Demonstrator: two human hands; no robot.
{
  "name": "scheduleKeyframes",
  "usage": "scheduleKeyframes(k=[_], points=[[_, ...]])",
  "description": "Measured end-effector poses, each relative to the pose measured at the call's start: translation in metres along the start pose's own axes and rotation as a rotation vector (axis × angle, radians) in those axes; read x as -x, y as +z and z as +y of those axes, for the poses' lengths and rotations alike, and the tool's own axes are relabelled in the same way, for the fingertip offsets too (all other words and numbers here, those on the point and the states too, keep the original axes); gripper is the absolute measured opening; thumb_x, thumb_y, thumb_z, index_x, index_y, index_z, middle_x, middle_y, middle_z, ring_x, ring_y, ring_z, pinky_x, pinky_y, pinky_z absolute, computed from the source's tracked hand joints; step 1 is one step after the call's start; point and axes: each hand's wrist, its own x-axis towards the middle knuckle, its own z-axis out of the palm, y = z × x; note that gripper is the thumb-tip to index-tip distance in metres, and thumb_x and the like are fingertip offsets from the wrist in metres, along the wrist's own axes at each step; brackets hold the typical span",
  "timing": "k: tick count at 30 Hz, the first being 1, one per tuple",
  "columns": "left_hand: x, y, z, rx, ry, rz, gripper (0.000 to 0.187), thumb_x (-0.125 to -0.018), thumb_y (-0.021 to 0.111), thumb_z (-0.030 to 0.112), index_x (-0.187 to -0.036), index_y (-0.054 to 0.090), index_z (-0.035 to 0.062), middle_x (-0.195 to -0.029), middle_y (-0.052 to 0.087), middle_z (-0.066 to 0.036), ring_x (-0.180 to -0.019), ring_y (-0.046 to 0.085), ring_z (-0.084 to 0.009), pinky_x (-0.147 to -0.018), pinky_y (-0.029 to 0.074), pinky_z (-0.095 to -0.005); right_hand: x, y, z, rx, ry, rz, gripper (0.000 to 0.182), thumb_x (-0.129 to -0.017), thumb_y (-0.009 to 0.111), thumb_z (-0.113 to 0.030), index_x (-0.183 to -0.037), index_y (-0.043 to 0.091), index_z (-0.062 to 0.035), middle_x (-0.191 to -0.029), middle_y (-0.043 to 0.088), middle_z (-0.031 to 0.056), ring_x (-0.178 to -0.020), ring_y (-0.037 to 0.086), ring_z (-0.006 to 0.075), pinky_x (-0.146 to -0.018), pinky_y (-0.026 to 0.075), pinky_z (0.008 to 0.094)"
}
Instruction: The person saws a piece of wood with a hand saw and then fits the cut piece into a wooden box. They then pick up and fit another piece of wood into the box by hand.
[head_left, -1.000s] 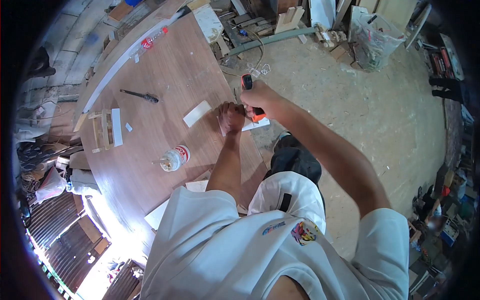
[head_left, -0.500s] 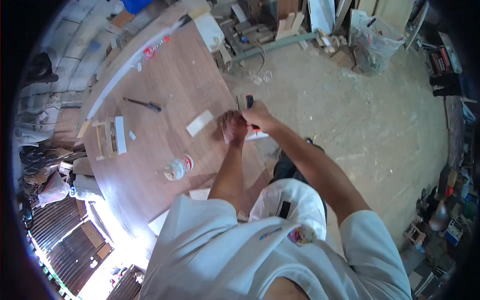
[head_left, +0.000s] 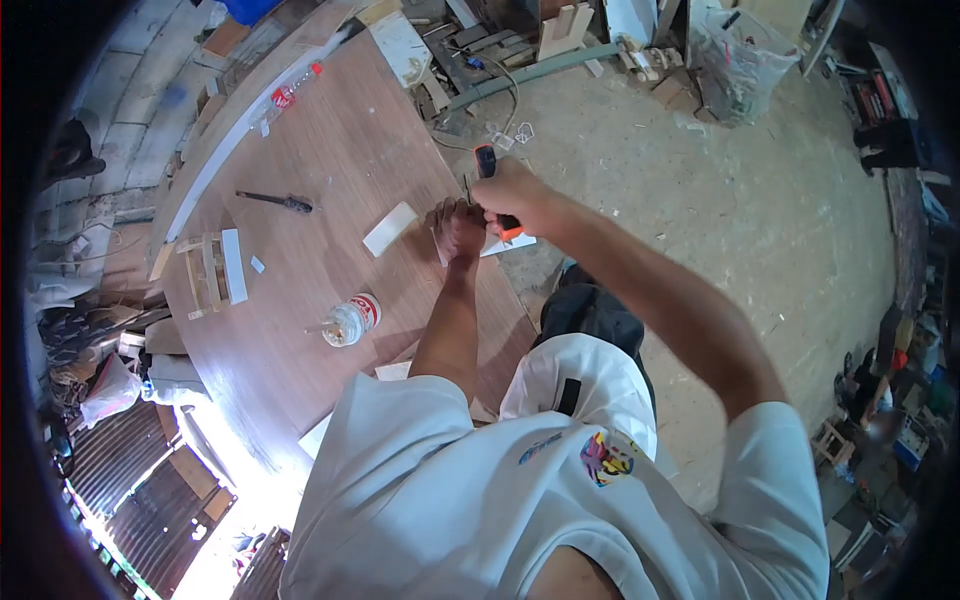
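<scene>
My right hand (head_left: 515, 193) grips an orange and black handsaw (head_left: 492, 182) by its handle, at the right edge of the brown table (head_left: 330, 160). My left hand (head_left: 459, 231) is closed, pressing down on a thin white wood piece (head_left: 508, 243) that sticks out over the table edge. The saw sits right next to the left hand, against the white piece. The blade is mostly hidden by my hands.
On the table lie a white wood strip (head_left: 390, 229), a glue jar (head_left: 349, 319), a small wooden frame (head_left: 207, 271), a dark tool (head_left: 275, 201) and a plastic bottle (head_left: 292, 89). Wood scraps (head_left: 560, 35) and a plastic bag (head_left: 738, 62) clutter the dusty floor beyond.
My right hand moved the saw back and forth by the white piece: nearer me half a second ago, pushed outward again now. The left hand stayed pressed on the piece.
</scene>
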Motion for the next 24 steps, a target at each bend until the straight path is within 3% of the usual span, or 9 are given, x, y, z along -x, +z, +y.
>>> scheduleKeyframes(k=[2,6,9,14,16,17,20,24], points=[[-0.011,-0.002,0.006,-0.101,0.053,0.055,0.016,-0.076,0.059,0.026,-0.073,0.06,0.0108,-0.083,0.058,-0.007,-0.091,0.056,-0.0246,-0.086,0.041,-0.0422,0.004,-0.03,-0.071,-0.592,0.804,0.257,0.007,-0.08,0.048,0.003,-0.075,0.047,-0.0023,-0.054,0.048,0.0077,-0.041,0.048,0.018,-0.037,0.038,0.0343],[-0.001,0.0,0.009,-0.089,0.061,-0.044,0.016,-0.075,0.059,0.028,-0.073,0.06,0.012,-0.082,0.057,-0.006,-0.089,0.056,-0.0237,-0.086,0.041,-0.0414,0.02,-0.017,-0.081,-0.715,0.802,0.427,0.011,-0.079,0.046,0.002,-0.071,0.044,-0.0038,-0.054,0.045,0.0062,-0.041,0.045,0.0175,-0.036,0.038,0.0349],[-0.002,0.004,0.003,-0.111,0.076,-0.083,0.011,-0.074,0.058,0.024,-0.072,0.059,0.0136,-0.083,0.056,-0.005,-0.088,0.054,-0.0246,-0.084,0.041,-0.0423,0.012,-0.01,-0.079,-0.624,0.793,0.417,0.007,-0.077,0.047,0.002,-0.071,0.046,-0.0017,-0.055,0.047,0.0085,-0.042,0.048,0.0187,-0.037,0.039,0.0357],[0.011,0.011,-0.004,-0.123,0.008,-0.124,0.013,-0.075,0.058,0.025,-0.073,0.057,0.012,-0.084,0.056,-0.005,-0.09,0.054,-0.0245,-0.086,0.039,-0.0412,-0.003,0.024,0.015,-0.351,0.788,0.458,0.006,-0.077,0.048,0.0,-0.071,0.05,0.0021,-0.058,0.052,0.0126,-0.043,0.052,0.021,-0.038,0.041,0.0368],[0.001,0.005,0.001,-0.113,0.073,-0.017,0.012,-0.074,0.059,0.023,-0.071,0.057,0.0118,-0.083,0.056,-0.006,-0.089,0.054,-0.0247,-0.086,0.039,-0.0411,-0.03,0.012,0.018,-0.606,0.831,0.467,0.008,-0.078,0.05,0.0,-0.071,0.05,0.0042,-0.059,0.053,0.0134,-0.044,0.052,0.0223,-0.038,0.041,0.0368],[-0.005,0.004,0.002,-0.115,0.078,-0.012,0.012,-0.074,0.059,0.023,-0.071,0.057,0.0118,-0.083,0.056,-0.006,-0.089,0.054,-0.0247,-0.086,0.039,-0.0411,-0.036,0.013,0.019,-0.623,0.921,0.486,0.01,-0.078,0.051,0.001,-0.07,0.05,0.0039,-0.059,0.053,0.0128,-0.045,0.052,0.0228,-0.039,0.04,0.037],[0.005,0.005,0.001,-0.057,-0.002,-0.09,0.012,-0.073,0.061,0.023,-0.07,0.057,0.0122,-0.084,0.057,-0.006,-0.089,0.054,-0.0244,-0.086,0.039,-0.0407,-0.024,0.003,0.026,-0.804,0.888,0.438,0.01,-0.078,0.051,0.002,-0.069,0.049,0.0026,-0.059,0.052,0.0123,-0.045,0.052,0.0217,-0.038,0.04,0.0359],[0.0,0.0,0.002,-0.038,0.037,-0.061,0.016,-0.071,0.066,0.02,-0.077,0.056,0.0096,-0.084,0.055,-0.008,-0.089,0.053,-0.0271,-0.082,0.04,-0.0398,-0.022,0.01,0.018,-0.746,0.895,0.48,0.011,-0.078,0.05,0.001,-0.068,0.049,0.0009,-0.058,0.051,0.0117,-0.045,0.052,0.0204,-0.037,0.04,0.0349]])
